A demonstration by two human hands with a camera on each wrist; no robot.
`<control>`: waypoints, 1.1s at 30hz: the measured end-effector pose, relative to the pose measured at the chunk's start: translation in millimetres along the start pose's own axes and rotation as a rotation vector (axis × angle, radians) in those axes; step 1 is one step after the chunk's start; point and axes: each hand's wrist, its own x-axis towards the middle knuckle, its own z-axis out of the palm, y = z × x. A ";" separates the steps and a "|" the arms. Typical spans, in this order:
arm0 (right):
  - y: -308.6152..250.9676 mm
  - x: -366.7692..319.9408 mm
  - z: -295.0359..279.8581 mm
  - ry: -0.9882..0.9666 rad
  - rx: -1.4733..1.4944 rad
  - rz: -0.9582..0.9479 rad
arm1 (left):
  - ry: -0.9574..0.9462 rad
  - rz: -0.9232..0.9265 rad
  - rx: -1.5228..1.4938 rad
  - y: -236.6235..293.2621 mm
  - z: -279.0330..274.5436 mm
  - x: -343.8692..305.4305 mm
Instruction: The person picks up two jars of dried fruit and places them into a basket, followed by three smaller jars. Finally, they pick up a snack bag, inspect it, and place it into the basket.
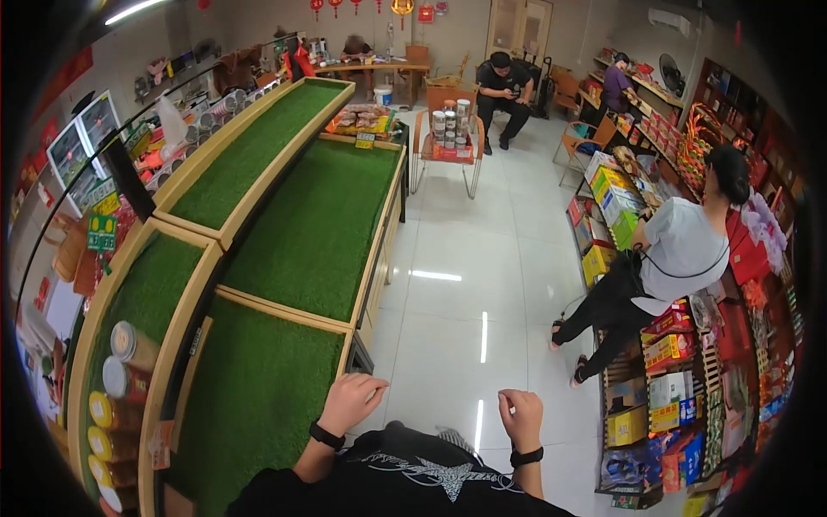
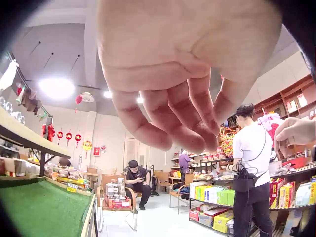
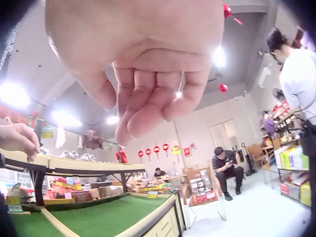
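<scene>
My left hand [image 1: 351, 403] hangs in the air in front of the body, its fingers loosely bent and holding nothing. In the head view it overlaps the edge of a display stand lined with green turf [image 1: 258, 370]. Over the white tiled floor [image 1: 448, 336], my right hand [image 1: 522, 418] is held up at about the same height, also with nothing in it. Both wrist views show relaxed, half-curled fingers [image 2: 185, 131] with only air between them and the palm. Each wrist wears a black band.
Jars with yellow and white lids [image 1: 101, 410] stand on the stand's left tier. A chair [image 1: 446, 142] bearing canisters sits ahead. On the right, a person in a white shirt [image 1: 685, 246] faces shelves of boxed goods [image 1: 672, 349]. A seated person [image 1: 506, 90] is farther back.
</scene>
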 end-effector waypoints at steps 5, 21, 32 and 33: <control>13.9 8.9 23.5 0.048 0.042 0.197 | -0.053 0.012 -0.077 -8.1 1.6 41.4; 135.5 237.4 25.5 0.138 0.141 -0.020 | 0.092 -0.150 0.025 -33.0 55.9 208.1; 206.6 275.2 28.2 -0.098 0.128 -0.028 | 0.031 -0.144 -0.059 -12.8 127.5 287.4; 210.2 274.9 30.5 -0.110 0.137 0.011 | 0.031 -0.146 -0.047 -16.2 130.9 290.6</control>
